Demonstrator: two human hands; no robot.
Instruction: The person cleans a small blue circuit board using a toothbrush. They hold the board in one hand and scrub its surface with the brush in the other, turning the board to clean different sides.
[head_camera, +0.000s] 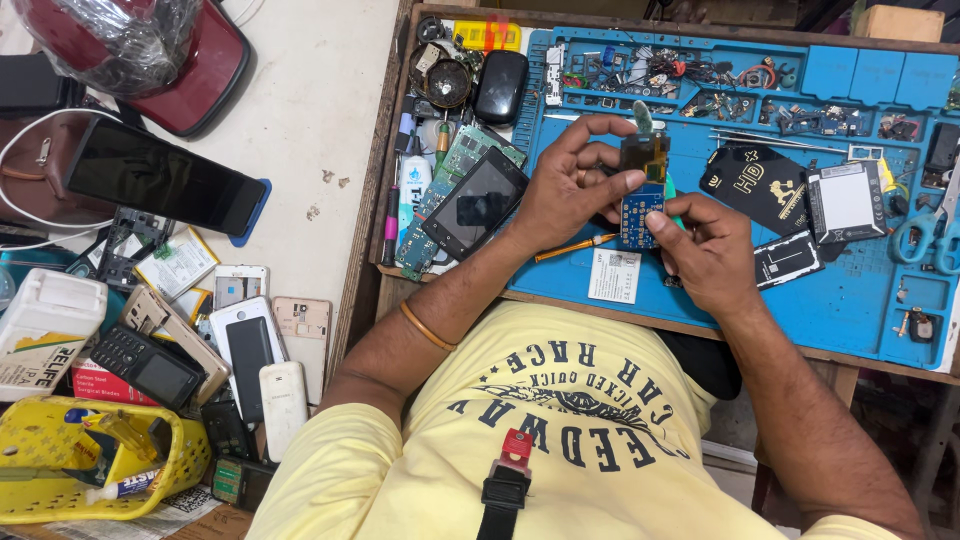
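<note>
My left hand (572, 190) holds a small blue phone circuit board (641, 205) with a dark screen part (645, 153) at its top, fingers curled around its left edge. My right hand (706, 250) pinches the board's lower right corner; a green tool handle (668, 190) peeks out behind it. Both hands hover over the blue repair mat (860, 300) on the wooden desk.
A black phone (474, 203) lies on green boards left of my hands, with an orange-handled screwdriver (575, 247), a white label (614, 277), batteries (846, 201), tweezers (770, 141) and scissors (925, 235) on the mat. Left floor holds several phones, a tablet (160, 177), a yellow basket (90, 455).
</note>
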